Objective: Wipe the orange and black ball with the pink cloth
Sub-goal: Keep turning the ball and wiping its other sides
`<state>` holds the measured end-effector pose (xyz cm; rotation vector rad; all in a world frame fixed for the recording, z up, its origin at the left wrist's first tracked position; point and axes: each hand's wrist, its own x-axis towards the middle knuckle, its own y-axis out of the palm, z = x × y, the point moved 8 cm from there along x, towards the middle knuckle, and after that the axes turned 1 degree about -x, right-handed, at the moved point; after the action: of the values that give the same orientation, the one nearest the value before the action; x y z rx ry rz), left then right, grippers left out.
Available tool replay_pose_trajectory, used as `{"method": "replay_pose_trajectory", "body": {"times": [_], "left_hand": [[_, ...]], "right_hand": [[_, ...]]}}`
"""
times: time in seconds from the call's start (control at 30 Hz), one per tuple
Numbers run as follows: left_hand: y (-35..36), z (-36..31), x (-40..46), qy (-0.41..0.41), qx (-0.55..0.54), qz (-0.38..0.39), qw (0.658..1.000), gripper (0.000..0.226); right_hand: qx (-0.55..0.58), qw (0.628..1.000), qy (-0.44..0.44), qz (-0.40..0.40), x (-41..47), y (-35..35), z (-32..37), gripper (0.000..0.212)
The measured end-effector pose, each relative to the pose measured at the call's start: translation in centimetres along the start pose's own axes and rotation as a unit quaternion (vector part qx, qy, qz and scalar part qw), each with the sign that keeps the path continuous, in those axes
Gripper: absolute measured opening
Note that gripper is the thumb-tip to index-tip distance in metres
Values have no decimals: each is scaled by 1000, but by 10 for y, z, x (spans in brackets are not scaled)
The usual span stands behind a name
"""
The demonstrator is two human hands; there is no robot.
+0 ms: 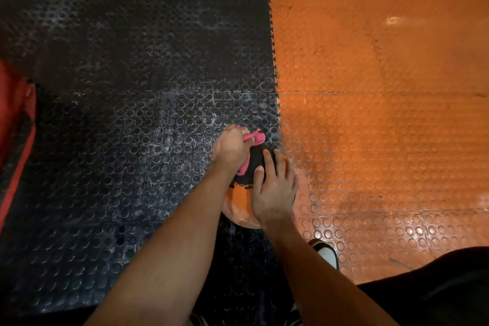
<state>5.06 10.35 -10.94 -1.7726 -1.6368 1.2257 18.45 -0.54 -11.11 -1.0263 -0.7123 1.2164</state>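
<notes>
The orange and black ball (239, 205) sits on the floor at the seam between the black and orange mats, its black half away from me and its orange half near me. My left hand (229, 147) grips the bunched pink cloth (255, 137) against the ball's far black side. On the ball's top and right side lies my right hand (274, 188), its fingers straight and spread. Both hands hide much of the ball.
Black studded mat (119, 127) covers the left floor and orange studded mat (383, 113) the right. A red and black padded object (16, 124) stands at the left edge. A white shoe toe (326, 254) and my dark-clad knee (436, 286) are at lower right.
</notes>
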Motion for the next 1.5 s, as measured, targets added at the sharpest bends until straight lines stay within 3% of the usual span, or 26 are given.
{"method": "replay_pose_trajectory", "body": {"times": [0.13,0.4,0.53,0.67,0.77,0.83,0.93,1.17,1.27,1.4,1.5], "left_hand": [[6,1,12,-4,-1,38,999,22],[-19,32,-86,36,-159,-86,983,34],[-16,29,-78,28,-120,-102,987,26],[-9,8,-21,5,-35,-22,999,23],[3,-4,13,-26,-28,67,997,27],[8,-6,22,-27,-20,85,996,28],[7,8,9,-33,-50,60,996,22],[-16,45,-96,-13,-206,-116,971,29],[-8,49,-117,-35,-190,-150,970,26],[-18,41,-83,-30,-143,-130,981,24],[-17,51,-33,-60,-125,-61,988,33]], "right_hand": [[6,1000,-5,-10,1,-3,0,59],[5,1000,1,-14,-1,-1,0,57],[-3,1000,-3,-17,-2,1,1,56],[-4,1000,-9,-23,-4,1,3,55],[6,999,-11,-30,-4,0,2,55],[13,999,-8,-31,-1,-2,0,56],[14,1000,-3,-27,2,-2,-1,55],[9,1000,11,-19,11,-2,1,57],[8,1000,18,-9,14,-1,-1,58],[8,1000,12,-16,14,0,0,58],[9,1000,6,-27,11,0,-1,57]]}}
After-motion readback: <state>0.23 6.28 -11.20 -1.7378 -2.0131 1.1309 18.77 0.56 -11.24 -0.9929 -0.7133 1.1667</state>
